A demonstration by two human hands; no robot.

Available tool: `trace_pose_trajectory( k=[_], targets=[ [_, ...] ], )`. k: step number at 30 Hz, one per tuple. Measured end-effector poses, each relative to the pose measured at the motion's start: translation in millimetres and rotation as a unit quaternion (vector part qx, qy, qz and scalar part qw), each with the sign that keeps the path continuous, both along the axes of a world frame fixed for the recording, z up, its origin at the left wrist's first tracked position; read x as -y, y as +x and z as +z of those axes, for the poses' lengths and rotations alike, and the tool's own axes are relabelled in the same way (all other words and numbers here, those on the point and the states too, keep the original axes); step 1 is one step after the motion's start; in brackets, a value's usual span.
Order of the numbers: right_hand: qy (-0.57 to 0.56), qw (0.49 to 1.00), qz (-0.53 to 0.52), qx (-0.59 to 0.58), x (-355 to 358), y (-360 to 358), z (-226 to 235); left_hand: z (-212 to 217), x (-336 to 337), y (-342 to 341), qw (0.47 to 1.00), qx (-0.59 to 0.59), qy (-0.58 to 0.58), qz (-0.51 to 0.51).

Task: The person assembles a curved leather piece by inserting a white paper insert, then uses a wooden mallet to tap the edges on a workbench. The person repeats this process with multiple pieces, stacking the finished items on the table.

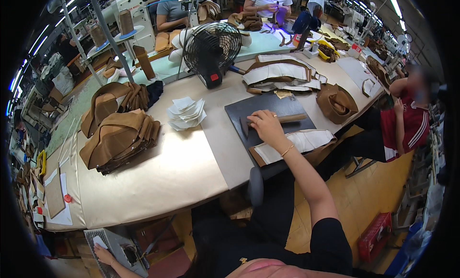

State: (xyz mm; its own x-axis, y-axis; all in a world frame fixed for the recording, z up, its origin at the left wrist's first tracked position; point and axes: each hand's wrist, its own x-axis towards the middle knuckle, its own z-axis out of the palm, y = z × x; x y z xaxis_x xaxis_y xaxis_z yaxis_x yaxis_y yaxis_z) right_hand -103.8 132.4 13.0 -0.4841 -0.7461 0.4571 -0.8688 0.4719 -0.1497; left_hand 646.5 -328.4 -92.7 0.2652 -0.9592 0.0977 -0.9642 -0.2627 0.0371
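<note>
My right hand [267, 128] is closed around a hammer [293, 118] near its head, over a dark flat board [242, 108]. The wooden handle points right. Along the board's near edge lies a curved brown piece with white backing [302, 143], just below my right hand. Down at the lower left, my left hand [104, 255] has its fingers on a small white piece [99, 242] at the top of a grey metal box-like machine [117, 247]. The fingertips there are small and partly hidden.
Stacked brown pieces [120, 139] and white sheets [186, 113] lie on the table's left. A black fan [211, 57], white-backed strips [282, 72] and a coiled brown strip [336, 104] stand beyond the board. A person in red [407, 120] is at the right; others work across.
</note>
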Motion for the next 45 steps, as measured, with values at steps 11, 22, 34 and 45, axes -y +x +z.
trace_pose_trajectory(
  k=[11,22,34,45],
  targets=[
    [-0.082,0.989,0.084,0.087,26,92,22,14,17,28,0.950,-0.231,-0.211,-0.001],
    [-0.204,0.889,0.118,0.392,5,159,50,92,-136,-392,0.565,-0.695,0.096,-0.435],
    [-0.619,0.649,-0.199,0.395,-170,128,2,115,-436,-612,0.289,-0.524,0.702,-0.386],
    [-0.699,0.579,-0.207,0.366,-212,120,-11,54,-505,-664,0.017,-0.583,0.812,0.012]
  ],
)
